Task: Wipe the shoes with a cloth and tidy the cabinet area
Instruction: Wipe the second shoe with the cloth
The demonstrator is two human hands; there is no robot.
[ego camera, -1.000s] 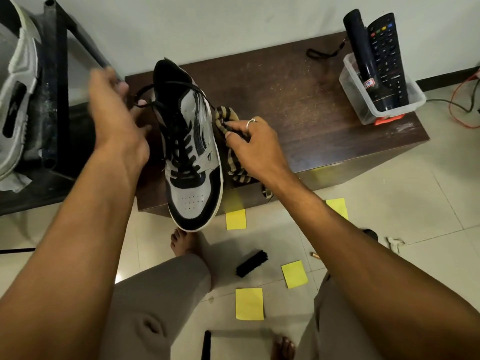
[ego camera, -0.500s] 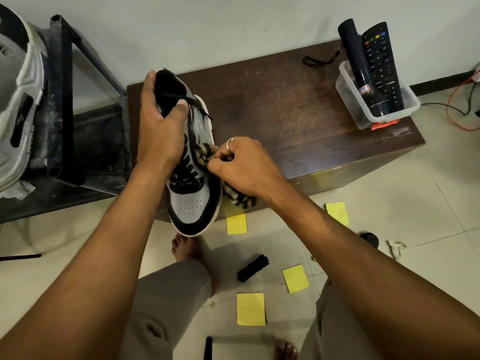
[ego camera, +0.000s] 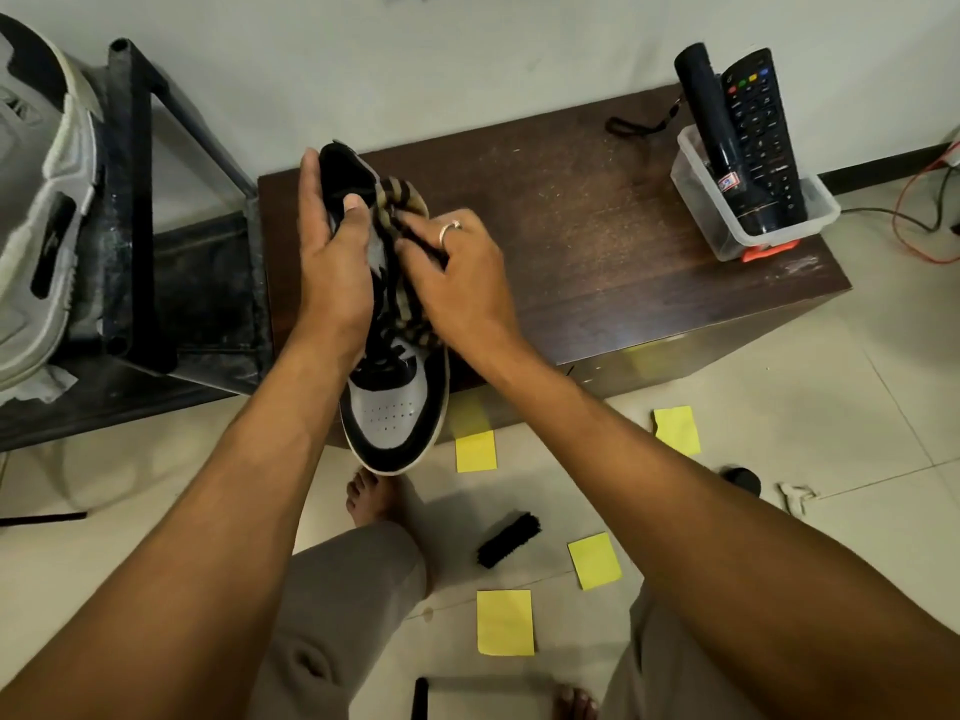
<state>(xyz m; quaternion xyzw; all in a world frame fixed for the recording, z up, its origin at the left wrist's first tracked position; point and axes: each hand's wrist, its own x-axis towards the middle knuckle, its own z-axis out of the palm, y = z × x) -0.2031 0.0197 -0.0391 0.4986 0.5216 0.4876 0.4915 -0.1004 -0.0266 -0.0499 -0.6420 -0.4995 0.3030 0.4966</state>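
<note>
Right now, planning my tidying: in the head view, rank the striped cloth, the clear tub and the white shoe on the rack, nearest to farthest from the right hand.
1. striped cloth: in the right hand, on the sneaker.
2. clear tub: right end of the cabinet top.
3. white shoe: far left, on the rack.

Wooden cabinet (ego camera: 597,241) top: plastic tub (ego camera: 727,241), black strap (ego camera: 631,128).

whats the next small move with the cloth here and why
Probably drag the striped cloth down the side of the shoe toward the toe. The left hand grips the collar and steadies the shoe, the right hand presses the cloth near the heel end, and the toe lies uncovered below it.
</note>
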